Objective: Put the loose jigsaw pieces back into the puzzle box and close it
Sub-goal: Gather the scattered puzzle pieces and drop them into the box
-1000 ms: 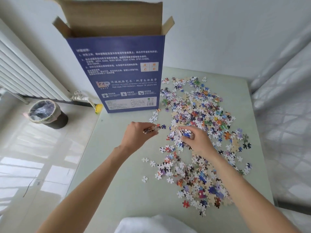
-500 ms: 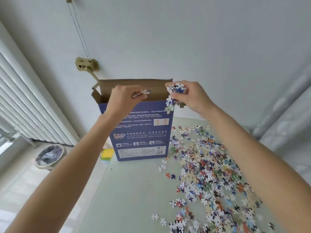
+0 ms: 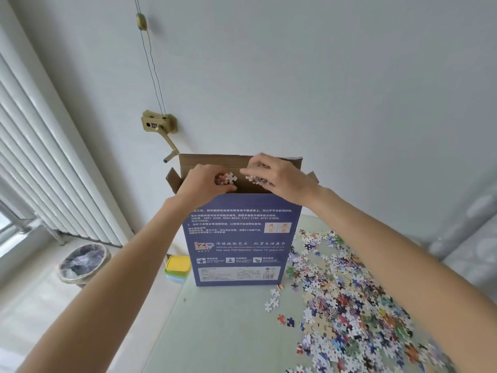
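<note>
2 hands [image 3: 204, 181] [image 3: 279, 176] over upright box [image 3: 236, 238], flaps open

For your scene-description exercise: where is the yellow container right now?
In the head view, the yellow container sits low and left of centre, just left of the upright blue puzzle box, at the table's left edge, right of the lined bin on the floor.

The blue puzzle box [image 3: 242, 238] bears the logo "LZP". Below it reads "Net size 700*500mm About 14 years old". A small grid shows A, B, C, D.
</note>
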The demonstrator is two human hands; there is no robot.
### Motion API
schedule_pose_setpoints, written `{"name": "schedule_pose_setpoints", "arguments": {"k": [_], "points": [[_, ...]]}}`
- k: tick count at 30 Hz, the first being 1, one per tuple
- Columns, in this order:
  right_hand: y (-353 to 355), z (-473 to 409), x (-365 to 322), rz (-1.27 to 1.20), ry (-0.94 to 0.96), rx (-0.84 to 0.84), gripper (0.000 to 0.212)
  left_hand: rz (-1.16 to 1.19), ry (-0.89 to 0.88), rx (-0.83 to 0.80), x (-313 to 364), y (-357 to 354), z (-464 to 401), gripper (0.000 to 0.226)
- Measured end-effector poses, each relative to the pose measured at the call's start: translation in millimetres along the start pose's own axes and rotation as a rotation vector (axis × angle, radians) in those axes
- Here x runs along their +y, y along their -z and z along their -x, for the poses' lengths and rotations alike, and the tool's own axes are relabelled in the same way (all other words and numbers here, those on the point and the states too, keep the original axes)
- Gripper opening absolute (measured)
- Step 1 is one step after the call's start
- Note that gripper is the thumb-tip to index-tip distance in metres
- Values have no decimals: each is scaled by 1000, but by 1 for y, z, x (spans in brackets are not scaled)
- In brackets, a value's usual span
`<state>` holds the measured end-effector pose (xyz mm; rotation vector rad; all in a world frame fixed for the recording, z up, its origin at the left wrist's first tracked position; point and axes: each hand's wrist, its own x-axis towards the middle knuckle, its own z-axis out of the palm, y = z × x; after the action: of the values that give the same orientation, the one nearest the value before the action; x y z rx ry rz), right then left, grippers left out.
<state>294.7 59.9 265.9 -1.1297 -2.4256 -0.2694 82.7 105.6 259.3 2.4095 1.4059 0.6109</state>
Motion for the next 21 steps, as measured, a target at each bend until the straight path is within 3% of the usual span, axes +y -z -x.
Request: {"name": "schedule_pose_setpoints", "arguments": {"k": [2, 6, 14, 21], "points": [[1, 0, 4, -2, 16, -144, 48, -7, -17, -16, -2, 1, -1, 31], [11, -6, 11, -129, -162, -317, 50, -75, -86, -5, -3, 4, 3, 24], [11, -11, 12, -114, -257, -330, 33, -44, -178, -39, 3, 0, 14, 11], [8, -10, 4, -85, -302, -294, 24, -34, -202, -18, 3, -1, 14, 24]]}}
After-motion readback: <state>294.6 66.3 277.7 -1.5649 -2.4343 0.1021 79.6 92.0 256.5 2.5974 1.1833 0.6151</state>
